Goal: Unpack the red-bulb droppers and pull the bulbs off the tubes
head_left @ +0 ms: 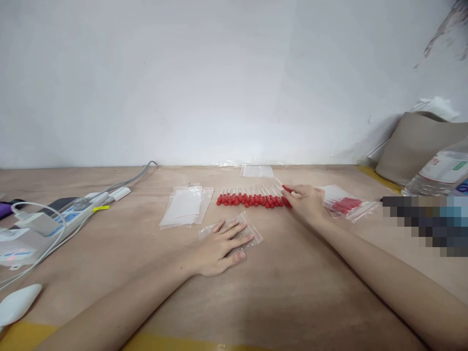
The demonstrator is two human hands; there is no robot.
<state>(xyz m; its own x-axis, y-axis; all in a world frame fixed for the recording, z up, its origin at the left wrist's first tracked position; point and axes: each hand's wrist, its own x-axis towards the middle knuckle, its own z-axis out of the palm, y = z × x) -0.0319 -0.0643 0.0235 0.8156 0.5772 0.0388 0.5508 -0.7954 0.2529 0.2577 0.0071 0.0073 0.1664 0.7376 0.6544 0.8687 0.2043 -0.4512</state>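
My left hand (223, 248) lies flat with spread fingers on a clear zip-lock bag (253, 230), pressing it to the table. A row of thin pale sticks with red rounded tips (252, 200) lies beyond it, red ends towards me. At the row's right end, my right hand (305, 202) pinches a red-tipped stick (278, 181) between thumb and fingers; the fingers partly cover it. Just right of that hand is a zip-lock bag (360, 210) with several red-tipped sticks in or on it. Stacked left of the row are flat zip-lock bags (185, 207) with white panels.
A power strip (75, 214) with plugs and cables runs along the left, near a white mouse-like object (20, 303). Another flat bag (257, 171) lies by the wall. At right stand a grey-brown container (413, 146) and a clear plastic bottle (431, 175); a blurred patch hides something there.
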